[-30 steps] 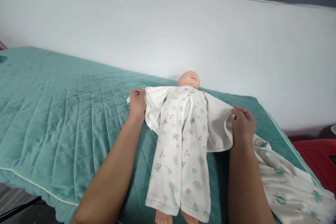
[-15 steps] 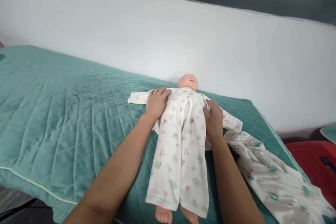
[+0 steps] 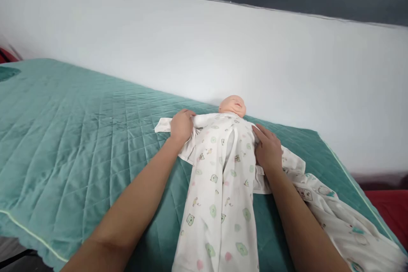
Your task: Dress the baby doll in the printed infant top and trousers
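A baby doll point(image 3: 234, 105) lies on its back, head toward the wall, dressed in white clothes printed with green bears and pink hearts. Its trousers point(image 3: 219, 204) stretch toward me, and the feet are out of view. My left hand point(image 3: 182, 126) is closed around the left-hand sleeve point(image 3: 163, 125), whose cuff sticks out beyond my fingers. On the other side, my right hand point(image 3: 269, 148) rests against the doll's shoulder and upper sleeve, fingers stretched out. The right-hand sleeve point(image 3: 293, 161) emerges past that hand. Loose top flaps point(image 3: 262, 182) spread out beside the doll's body.
A green quilted cover point(image 3: 95, 144) lies under everything. Another white printed garment point(image 3: 344, 216) is crumpled at the right, partly behind my right forearm. Beyond the doll stands a white wall point(image 3: 191, 46). A red object point(image 3: 387, 208) shows past the right edge.
My left hand has slid outward from the doll's chest side onto the sleeve. My right hand stays at the shoulder. The view has shifted, so the feet have left the frame.
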Motion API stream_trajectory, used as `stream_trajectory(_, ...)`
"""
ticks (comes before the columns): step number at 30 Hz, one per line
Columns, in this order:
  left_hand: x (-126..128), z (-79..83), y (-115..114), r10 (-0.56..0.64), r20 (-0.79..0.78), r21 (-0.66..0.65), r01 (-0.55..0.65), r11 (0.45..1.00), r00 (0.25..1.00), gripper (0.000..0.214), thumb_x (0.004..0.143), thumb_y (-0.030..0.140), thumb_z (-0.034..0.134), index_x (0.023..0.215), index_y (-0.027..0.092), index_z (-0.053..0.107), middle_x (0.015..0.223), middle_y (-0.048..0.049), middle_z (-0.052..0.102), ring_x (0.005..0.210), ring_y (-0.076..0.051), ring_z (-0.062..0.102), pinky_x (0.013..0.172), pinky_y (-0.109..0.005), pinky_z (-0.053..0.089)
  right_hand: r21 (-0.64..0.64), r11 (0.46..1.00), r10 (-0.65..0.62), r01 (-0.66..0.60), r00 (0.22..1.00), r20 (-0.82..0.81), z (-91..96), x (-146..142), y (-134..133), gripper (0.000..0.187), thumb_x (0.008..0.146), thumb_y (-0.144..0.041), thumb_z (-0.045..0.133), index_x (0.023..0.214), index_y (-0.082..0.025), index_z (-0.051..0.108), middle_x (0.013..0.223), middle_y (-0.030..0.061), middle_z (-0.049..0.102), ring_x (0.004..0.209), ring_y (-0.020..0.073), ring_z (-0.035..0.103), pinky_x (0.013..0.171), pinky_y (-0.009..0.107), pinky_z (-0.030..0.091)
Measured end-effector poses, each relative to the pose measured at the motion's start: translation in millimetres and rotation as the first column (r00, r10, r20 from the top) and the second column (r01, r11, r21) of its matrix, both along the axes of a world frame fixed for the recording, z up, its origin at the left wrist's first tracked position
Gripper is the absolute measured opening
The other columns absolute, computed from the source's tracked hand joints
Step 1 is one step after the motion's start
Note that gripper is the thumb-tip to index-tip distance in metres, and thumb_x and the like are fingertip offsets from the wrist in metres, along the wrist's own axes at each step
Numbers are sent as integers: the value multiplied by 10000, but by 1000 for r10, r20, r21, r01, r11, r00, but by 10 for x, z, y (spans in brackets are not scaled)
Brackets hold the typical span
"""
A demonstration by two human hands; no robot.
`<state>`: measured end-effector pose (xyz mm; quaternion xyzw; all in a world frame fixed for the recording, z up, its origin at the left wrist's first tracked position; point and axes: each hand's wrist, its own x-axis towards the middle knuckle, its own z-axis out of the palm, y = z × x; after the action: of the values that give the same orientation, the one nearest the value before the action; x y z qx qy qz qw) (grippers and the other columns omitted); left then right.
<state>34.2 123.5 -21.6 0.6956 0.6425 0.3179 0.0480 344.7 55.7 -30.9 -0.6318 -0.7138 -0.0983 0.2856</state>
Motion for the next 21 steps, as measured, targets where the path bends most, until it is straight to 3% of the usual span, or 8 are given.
stream_trajectory(3,-75,21,15,19,-2,-44,-19,999,1000,423,888,57,420,1078,226,758,1205,-45,735,1103,-219,664,986,-309,475,-151,981,-132,119,988,-78,76,192,17,570,816,-119,388,1262,-239,722,1321,70,697,1207,308,645,1028,466,486)
stream_trajectory(6,-95,31,-28,16,-18,-66,-17,998,1000,437,910,70,399,1095,240,756,1238,-34,725,1136,-219,653,1013,-318,463,-330,909,-331,255,922,-202,178,336,13,511,784,-184,431,1145,-259,785,1159,74,766,1085,322,700,918,439,537)
stream_trajectory(9,-86,18,-101,20,-46,-71,-23,997,999,426,942,117,397,1153,268,735,1268,-32,708,1162,-234,634,1029,-359,454,-405,889,-368,213,860,-355,242,362,-5,500,725,-204,471,1096,-253,802,1084,61,785,1020,305,720,892,412,552)
stream_trajectory(13,-68,-17,-214,37,-88,-53,-42,998,995,400,955,196,427,1234,297,694,1284,-40,693,1174,-266,604,1044,-428,440,-318,946,-215,65,860,-463,238,295,-73,504,712,-204,502,1133,-259,772,1287,42,714,1253,298,622,1101,465,450)
stream_trajectory(16,-48,-50,-307,41,-105,-31,-45,999,994,423,944,227,449,1306,301,653,1338,-44,660,1232,-276,558,1119,-462,383,-216,976,-137,38,876,-463,299,169,-224,485,732,-211,525,1163,-256,741,1440,55,608,1377,313,515,1167,534,373)
stream_trajectory(19,-29,-76,-383,43,-111,-23,-45,999,993,474,922,262,495,1386,290,587,1421,-61,598,1321,-284,493,1213,-504,264,-64,997,-72,46,864,-499,508,-119,-418,492,790,-231,557,1264,-292,674,1436,42,604,1375,301,515,1159,545,391)
stream_trajectory(21,-28,-78,-401,26,-99,-44,-30,999,995,487,916,284,513,1400,290,567,1441,-66,578,1348,-281,471,1240,-515,212,30,999,54,-45,854,-517,684,-425,-479,472,838,-262,579,1304,-317,631,1393,31,630,1329,280,558,1137,516,427)
